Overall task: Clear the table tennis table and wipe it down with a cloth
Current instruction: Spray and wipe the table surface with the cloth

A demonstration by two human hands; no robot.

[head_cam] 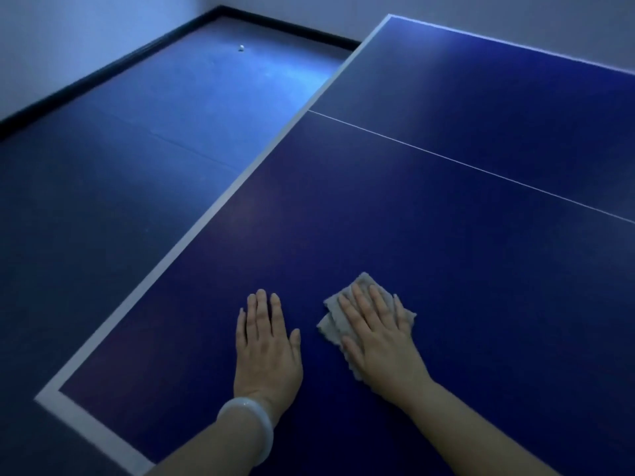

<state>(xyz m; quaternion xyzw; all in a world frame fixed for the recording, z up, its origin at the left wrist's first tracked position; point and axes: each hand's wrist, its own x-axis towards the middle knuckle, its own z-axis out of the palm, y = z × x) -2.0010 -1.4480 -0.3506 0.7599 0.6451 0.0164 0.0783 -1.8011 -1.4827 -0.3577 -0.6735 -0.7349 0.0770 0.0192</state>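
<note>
While dim bluish light falls across the scene, a small white ball lies on the dark blue floor at about eleven o'clock, well apart from the table and near the black skirting board. Right of the floor runs the dark blue table tennis table with white edge lines, its near corner at about eight o'clock and a thin white centre line crossing it toward three o'clock. Near six o'clock the left hand lies flat on the bare tabletop, palm down, fingers straight and close together, holding nothing; a pale translucent bangle circles its wrist. Just beside it, toward five o'clock, the right hand presses palm down with fingers spread on a crumpled grey cloth. That cloth lies flat on the table beneath the palm and fingers, its edges showing out past the fingertips at twelve o'clock and along the thumb side at nine o'clock, pinned rather than gripped.
</note>
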